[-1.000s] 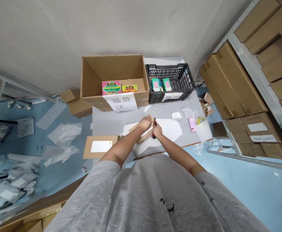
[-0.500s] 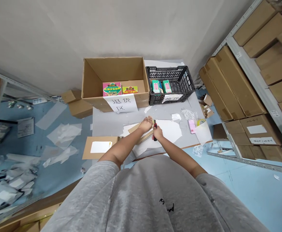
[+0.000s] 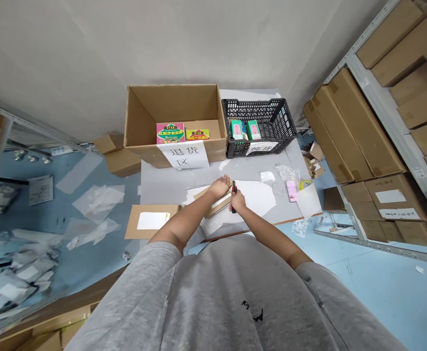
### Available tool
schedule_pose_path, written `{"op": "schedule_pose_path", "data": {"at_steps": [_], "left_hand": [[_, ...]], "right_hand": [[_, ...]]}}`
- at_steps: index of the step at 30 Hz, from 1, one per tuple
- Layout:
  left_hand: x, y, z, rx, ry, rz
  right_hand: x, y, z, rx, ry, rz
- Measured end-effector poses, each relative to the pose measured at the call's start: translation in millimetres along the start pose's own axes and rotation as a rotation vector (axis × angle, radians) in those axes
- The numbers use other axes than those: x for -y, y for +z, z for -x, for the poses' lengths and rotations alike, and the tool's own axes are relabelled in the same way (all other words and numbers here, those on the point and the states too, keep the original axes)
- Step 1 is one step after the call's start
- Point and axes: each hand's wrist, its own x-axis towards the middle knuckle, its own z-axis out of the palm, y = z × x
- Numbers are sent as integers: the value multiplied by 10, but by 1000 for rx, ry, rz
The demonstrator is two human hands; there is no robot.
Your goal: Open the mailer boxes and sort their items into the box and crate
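My left hand [image 3: 221, 186] lies over a small flat cardboard box [image 3: 218, 209], its fingers at the far end, holding it on the table. In my right hand [image 3: 238, 201] is a red and black box cutter [image 3: 234, 188], the fist wrapped round its handle. The cutter is upright at the right end of the box, close to the left fingertips. Its blade is too small to make out. Under the box, a torn white sheet [image 3: 261, 197] is spread out. Both forearms partly cover the box and the sheet.
Behind stand a large open carton [image 3: 140, 152] with colourful boxes and a black crate [image 3: 290, 129] with green-and-pink boxes. Left is a brown box [image 3: 133, 222]; right are bubble wrap [image 3: 286, 172], a pink item [image 3: 292, 190] and a tape roll [image 3: 304, 185]. Shelves of cartons [image 3: 367, 122] flank the table.
The view has shifted very slightly. Both hands stay at the box's far end, the box cutter still in my right hand; the box's opening edge looks slightly different between my hands.
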Motion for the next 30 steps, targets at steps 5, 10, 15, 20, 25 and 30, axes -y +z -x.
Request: {"op": "schedule_pose_path", "data": {"at_steps": [5,10,15,20,25,30], "left_hand": [[49,-140,-46,39,-62,37],[44,-204,-101,25,-65,15],[70,-63,97,-99,-42,62],[96,0,334,-98,90,98],[-40,31,531,-200,-280,17],[67,-20,565,-103,-230,28]], "right_hand": [[-13,-29,17,6,7,37],[-22,-164,10,42,-7,10],[51,-350,-114,31,-24,-16],[-27,-591,-258,-63,-195,138],[134,-561,-539,-91,-281,341],[172,-421,-668,-43,-256,292]]}}
